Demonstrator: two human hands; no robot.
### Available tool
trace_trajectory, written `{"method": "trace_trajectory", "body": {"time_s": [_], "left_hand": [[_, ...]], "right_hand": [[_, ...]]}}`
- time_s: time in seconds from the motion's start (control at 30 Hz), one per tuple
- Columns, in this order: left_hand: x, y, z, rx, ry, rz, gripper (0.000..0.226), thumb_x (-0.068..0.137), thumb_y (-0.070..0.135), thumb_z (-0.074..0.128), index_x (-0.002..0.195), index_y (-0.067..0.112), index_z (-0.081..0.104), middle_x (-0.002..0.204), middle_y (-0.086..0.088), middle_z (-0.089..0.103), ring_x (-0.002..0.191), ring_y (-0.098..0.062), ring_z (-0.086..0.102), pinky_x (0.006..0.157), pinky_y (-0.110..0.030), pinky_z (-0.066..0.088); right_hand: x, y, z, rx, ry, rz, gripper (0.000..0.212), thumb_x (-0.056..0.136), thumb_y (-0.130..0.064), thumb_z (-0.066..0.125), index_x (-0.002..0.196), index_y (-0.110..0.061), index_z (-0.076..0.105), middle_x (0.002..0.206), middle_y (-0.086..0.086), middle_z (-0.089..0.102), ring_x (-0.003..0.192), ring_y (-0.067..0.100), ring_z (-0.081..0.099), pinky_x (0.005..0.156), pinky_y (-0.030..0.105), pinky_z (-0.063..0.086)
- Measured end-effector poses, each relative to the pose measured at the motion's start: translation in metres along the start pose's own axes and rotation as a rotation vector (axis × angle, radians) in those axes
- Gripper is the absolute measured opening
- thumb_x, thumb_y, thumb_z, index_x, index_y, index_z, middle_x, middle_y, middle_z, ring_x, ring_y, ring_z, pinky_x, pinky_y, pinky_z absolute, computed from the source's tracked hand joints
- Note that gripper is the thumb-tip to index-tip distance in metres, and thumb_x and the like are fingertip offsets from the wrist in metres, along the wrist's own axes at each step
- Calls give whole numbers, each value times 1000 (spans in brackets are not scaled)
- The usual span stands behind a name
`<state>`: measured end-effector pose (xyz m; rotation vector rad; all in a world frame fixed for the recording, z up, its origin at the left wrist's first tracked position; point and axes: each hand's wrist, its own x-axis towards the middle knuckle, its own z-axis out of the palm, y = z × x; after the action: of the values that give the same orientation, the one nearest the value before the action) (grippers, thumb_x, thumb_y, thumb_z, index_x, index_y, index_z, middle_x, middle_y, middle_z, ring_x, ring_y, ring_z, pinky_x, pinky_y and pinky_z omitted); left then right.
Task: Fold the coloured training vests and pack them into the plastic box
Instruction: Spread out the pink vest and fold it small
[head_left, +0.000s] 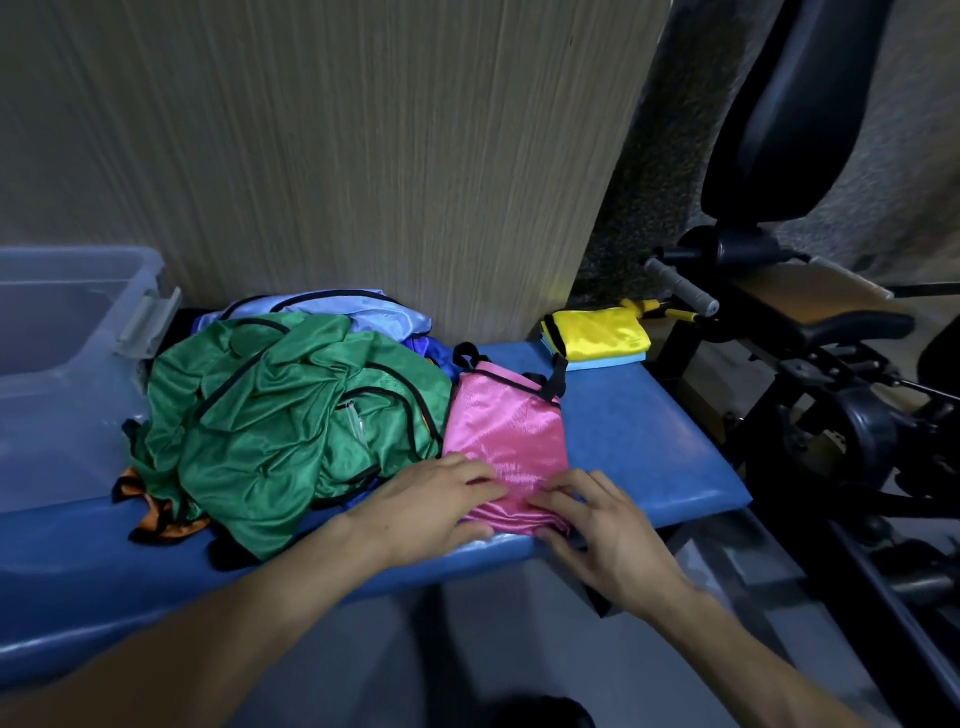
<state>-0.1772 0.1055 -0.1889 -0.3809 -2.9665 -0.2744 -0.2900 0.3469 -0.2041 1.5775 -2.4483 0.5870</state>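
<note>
Pink vest – one | left hand, right hand – two pressing

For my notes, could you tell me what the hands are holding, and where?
Both hands rest on the pink vest's near hem: left hand flat on it, right hand's fingertips on its folded edge. No clear grip.

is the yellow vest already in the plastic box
No, the folded yellow vest lies on the blue bench, far from the plastic box.
</note>
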Motion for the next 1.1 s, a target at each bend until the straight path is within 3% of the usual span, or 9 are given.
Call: {"method": "trace_trajectory", "body": {"time_s": [0.13, 0.3, 0.5, 0.67, 0.8, 0.9, 0.97, 1.03, 1.1], "left_hand": [[-8, -15, 9, -14, 19, 20, 53, 101, 49, 39, 140, 19, 60, 146, 1, 57, 131, -19, 55, 108, -37, 49], [-17, -27, 12, -24, 87, 79, 51, 105, 44, 38, 139, 15, 61, 146, 0, 57, 133, -17, 55, 107, -37, 50], [-24, -27, 9, -23, 88, 91, 46, 102, 35, 41, 138, 14, 62, 145, -1, 58, 133, -14, 55, 114, -26, 39], [-21, -9, 11, -38, 217, -11, 45, 97, 40, 50, 133, 16, 62, 133, 4, 65, 118, -13, 63, 94, -31, 56], [-17, -7, 14, -62, 294, -26, 43, 85, 13, 44, 126, 19, 57, 113, -1, 72, 92, -21, 70, 69, -34, 60], [-18, -12, 20, -111, 345, -26, 53, 77, -6, 57, 125, 15, 63, 117, -3, 73, 99, -20, 70, 83, -32, 59], [-18, -14, 22, -168, 377, -65, 57, 74, -13, 64, 125, 12, 69, 121, -3, 72, 104, -16, 68, 97, -19, 49], [-17, -12, 19, -262, 379, -128, 53, 78, -11, 61, 123, 15, 71, 117, 1, 73, 100, -12, 67, 94, -14, 46], [-14, -5, 9, -395, 390, -206, 44, 87, -4, 58, 120, 22, 71, 106, 9, 74, 90, -7, 67, 82, -21, 51]], "right_hand": [[-6, 5, 2, -127, -2, -51, 48, 81, -44, 74, 124, -27, 66, 123, -9, 60, 106, 18, 61, 77, 36, 57], [-8, 9, 3, -143, 57, -91, 32, 95, -37, 61, 122, -22, 70, 124, -6, 66, 107, 17, 66, 79, 33, 60], [-11, 10, 7, -217, 92, -118, 34, 85, -21, 69, 119, -18, 71, 121, -4, 70, 104, 18, 69, 79, 32, 58], [3, 0, -5, 56, 79, 106, 24, 91, -28, 49, 109, -26, 66, 94, -11, 68, 83, 14, 62, 75, 34, 52], [11, 7, -8, 184, 67, 148, 20, 91, -29, 54, 108, -31, 63, 93, -15, 64, 84, 6, 55, 76, 31, 48], [7, 11, -1, 156, 2, 93, 31, 85, -29, 59, 117, -28, 65, 112, -14, 60, 100, 12, 56, 87, 32, 47], [8, 14, 1, 214, 22, 113, 28, 87, -25, 60, 114, -25, 68, 113, -15, 60, 103, 12, 58, 90, 34, 49], [11, 14, -2, 302, 51, 153, 18, 92, -21, 61, 107, -26, 69, 106, -18, 63, 100, 8, 60, 89, 34, 50], [15, 11, -10, 386, 78, 226, 11, 95, -19, 64, 98, -29, 70, 96, -16, 67, 94, 8, 62, 84, 36, 49]]}}
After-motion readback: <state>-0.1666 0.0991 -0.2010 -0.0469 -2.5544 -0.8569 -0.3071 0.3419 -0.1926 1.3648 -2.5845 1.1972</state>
